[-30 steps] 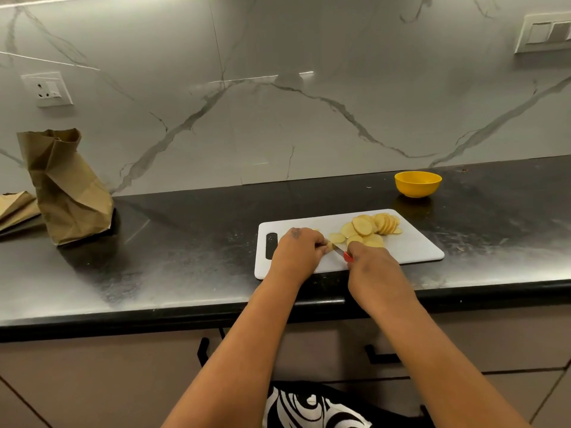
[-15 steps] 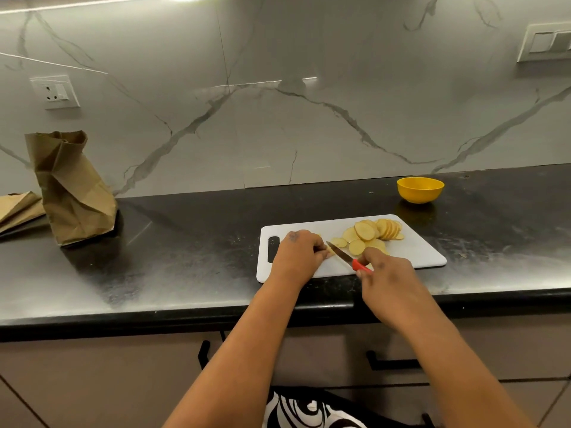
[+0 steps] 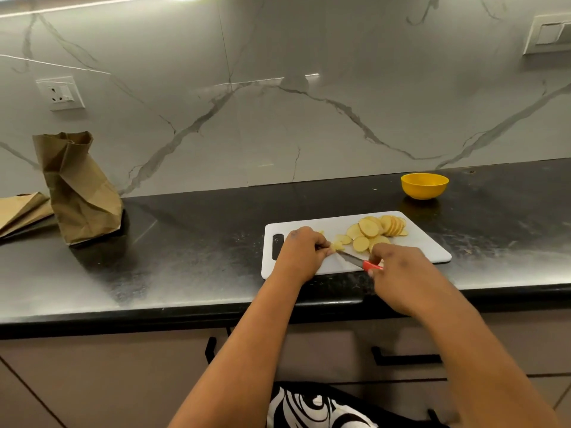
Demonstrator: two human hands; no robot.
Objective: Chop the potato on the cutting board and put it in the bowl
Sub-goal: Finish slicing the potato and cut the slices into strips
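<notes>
Grey marble with pale veins (image 3: 309, 118) ran behind the black countertop (image 3: 185, 257) where I stood. On it, close to the near edge, lay the white cutting board (image 3: 426, 248), its black handle slot at the left end.

My left hand (image 3: 301, 254) rested on the left part of the board, fingers curled round the last small piece of potato (image 3: 337, 246), which just showed beyond my fingertips. My right hand (image 3: 401, 273) was wrapped round the red handle of the knife (image 3: 358, 261), the blade pointing left and away from me, its tip right at the potato piece. My two hands were a little apart, joined only by the blade.

Potato slices (image 3: 375, 231) lay on the far right part of the board, some flat and overlapping, others fanned in a leaning row. Beyond the board's far right corner, well apart from it and near the wall, sat the yellow bowl (image 3: 425, 185); I could see nothing in it from that angle.

Far to the left stood a crumpled brown paper bag (image 3: 78, 186), upright, with another flattened paper bag (image 3: 21, 211) lying just left of it. A white socket (image 3: 60, 92) sat on the wall above them, and a switch plate (image 3: 548, 34) at the upper right. Below the counter were beige cabinet fronts with black handles (image 3: 404, 359).
</notes>
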